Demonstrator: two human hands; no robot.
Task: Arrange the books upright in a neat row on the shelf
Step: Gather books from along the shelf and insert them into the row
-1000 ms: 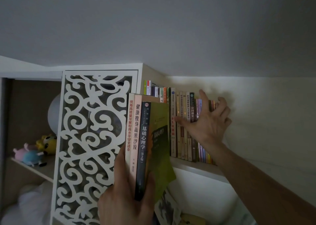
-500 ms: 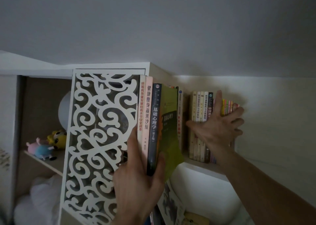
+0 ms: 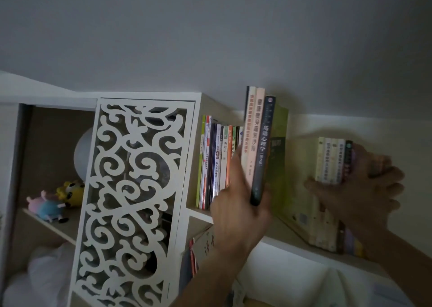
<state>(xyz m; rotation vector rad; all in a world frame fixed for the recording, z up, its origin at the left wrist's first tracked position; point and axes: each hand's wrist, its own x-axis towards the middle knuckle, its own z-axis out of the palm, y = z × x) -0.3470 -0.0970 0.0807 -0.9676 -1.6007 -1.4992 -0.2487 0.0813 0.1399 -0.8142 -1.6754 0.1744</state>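
Two hands: left (image 3: 236,211) grips books (image 3: 259,148), right (image 3: 360,190) braces shelf row (image 3: 332,162).

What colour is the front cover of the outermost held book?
Olive green, seen best in the head view, gripped by the left hand.

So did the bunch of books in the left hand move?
Yes. The bunch of books in the left hand moved right, away from the white lattice panel, toward the gap on the shelf.
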